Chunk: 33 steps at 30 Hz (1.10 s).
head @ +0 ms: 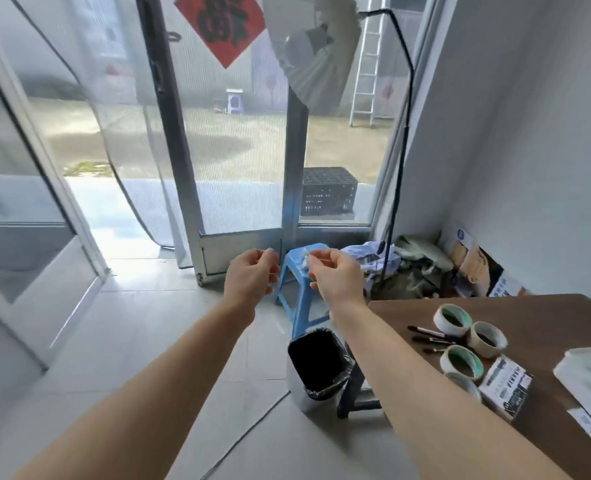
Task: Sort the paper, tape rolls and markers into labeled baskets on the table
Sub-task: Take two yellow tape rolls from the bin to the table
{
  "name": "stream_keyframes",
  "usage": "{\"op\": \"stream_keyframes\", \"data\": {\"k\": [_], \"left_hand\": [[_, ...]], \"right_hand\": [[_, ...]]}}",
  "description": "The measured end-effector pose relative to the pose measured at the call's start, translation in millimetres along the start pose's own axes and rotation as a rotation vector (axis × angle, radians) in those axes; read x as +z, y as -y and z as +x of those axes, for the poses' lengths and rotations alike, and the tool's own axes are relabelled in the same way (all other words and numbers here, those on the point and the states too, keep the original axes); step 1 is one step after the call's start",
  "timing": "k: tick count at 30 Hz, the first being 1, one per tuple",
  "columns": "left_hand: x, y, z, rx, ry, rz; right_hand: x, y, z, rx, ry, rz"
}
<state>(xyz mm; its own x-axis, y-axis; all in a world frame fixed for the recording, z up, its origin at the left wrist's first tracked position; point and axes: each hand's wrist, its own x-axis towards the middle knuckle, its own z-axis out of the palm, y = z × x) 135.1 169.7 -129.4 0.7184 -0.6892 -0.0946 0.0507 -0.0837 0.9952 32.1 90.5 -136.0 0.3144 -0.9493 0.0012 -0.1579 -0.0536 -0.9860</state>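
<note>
I hold both arms out over the floor, left of the brown table (546,311). My left hand (252,277) hangs with its fingers loosely curled and holds nothing. The fingertips of my right hand (334,277) meet near a small whitish scrap (303,257); whether they pinch it is unclear. On the table lie several tape rolls (452,318), some black markers (429,332) and a printed paper pack (505,382). A white basket (588,372) shows at the right edge, partly cut off.
A blue plastic stool (302,306) stands below my hands. Beside the table corner stand a bin with a black liner (316,365) and a dark stool (356,393). A heap of cloth (408,268), boxes and a lamp pole (396,202) fill the corner. A screen door is ahead.
</note>
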Motion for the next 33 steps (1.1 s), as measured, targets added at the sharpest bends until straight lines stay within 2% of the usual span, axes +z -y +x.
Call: {"op": "stream_keyframes", "data": {"k": [16, 33], "left_hand": [[-298, -7, 30, 0.033, -0.406, -0.004], [-514, 17, 45, -0.032, -0.735, -0.056]], "right_hand": [[289, 69, -69, -0.074, 0.425, 0.075], [515, 95, -132, -0.078, 0.810, 0.052]]}}
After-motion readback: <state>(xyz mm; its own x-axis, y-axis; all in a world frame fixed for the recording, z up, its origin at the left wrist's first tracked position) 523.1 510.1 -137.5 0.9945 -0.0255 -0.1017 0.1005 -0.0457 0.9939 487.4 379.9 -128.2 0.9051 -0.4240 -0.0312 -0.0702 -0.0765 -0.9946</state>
